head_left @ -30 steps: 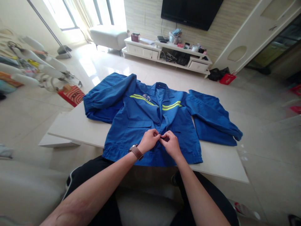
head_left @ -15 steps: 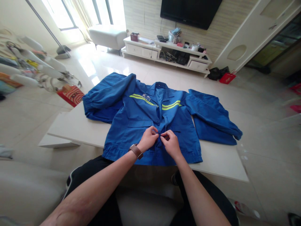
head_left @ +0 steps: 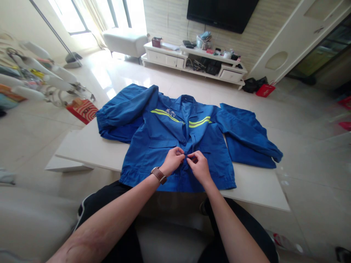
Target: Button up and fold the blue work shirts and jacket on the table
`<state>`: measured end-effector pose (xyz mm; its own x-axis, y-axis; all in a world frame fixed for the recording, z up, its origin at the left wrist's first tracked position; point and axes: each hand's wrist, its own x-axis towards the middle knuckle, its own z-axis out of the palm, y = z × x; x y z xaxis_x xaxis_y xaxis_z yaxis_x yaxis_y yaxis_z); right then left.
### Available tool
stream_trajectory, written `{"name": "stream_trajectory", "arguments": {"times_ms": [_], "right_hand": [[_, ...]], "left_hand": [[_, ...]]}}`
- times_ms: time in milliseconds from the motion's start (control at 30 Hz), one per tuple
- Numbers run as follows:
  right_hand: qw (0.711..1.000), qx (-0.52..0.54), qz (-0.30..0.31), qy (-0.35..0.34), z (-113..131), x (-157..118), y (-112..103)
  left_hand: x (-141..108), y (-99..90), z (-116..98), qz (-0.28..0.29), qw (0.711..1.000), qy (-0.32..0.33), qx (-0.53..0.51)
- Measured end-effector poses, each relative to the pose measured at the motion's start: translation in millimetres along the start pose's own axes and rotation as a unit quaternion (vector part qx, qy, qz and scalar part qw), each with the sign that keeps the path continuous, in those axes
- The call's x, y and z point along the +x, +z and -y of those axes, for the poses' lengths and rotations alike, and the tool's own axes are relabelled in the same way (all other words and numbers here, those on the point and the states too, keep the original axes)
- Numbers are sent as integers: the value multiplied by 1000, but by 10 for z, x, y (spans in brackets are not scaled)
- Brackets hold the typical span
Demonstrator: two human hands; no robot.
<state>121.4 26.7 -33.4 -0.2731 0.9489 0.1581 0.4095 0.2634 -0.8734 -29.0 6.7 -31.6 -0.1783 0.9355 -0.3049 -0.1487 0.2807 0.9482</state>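
A blue work jacket [head_left: 159, 157] with yellow-green reflective stripes across the chest lies front up, its collar away from me. My left hand [head_left: 174, 160], with a brown-strapped watch at the wrist, pinches the front placket below the chest. Right beside it, my right hand [head_left: 197, 166] pinches the same placket from the other side, fingertips nearly touching the left ones. A button [head_left: 184, 140] shows just above my hands. Whatever small part sits between the fingertips is hidden. More folded blue cloth [head_left: 242, 140] lies under the sleeves.
The jacket rests on a white table [head_left: 263, 186] right in front of my knees. Beyond it stand a low white TV cabinet [head_left: 164, 58] and a grey bench [head_left: 126, 42]. A red patterned bag [head_left: 83, 111] is on the floor at left, with a red bag [head_left: 265, 90] at far right.
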Motion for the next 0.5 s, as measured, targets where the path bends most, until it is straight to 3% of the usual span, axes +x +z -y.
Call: {"name": "stream_trajectory", "arguments": {"times_ms": [167,500], "right_hand": [[1000,-14,-11,7,24,-3,-12],[1000,-15,-2,1,0,18,-37]], "left_hand": [[-9,18,-37,-17,1000,-5,-26],[-29,-4,13,21,999,23,-23]]}}
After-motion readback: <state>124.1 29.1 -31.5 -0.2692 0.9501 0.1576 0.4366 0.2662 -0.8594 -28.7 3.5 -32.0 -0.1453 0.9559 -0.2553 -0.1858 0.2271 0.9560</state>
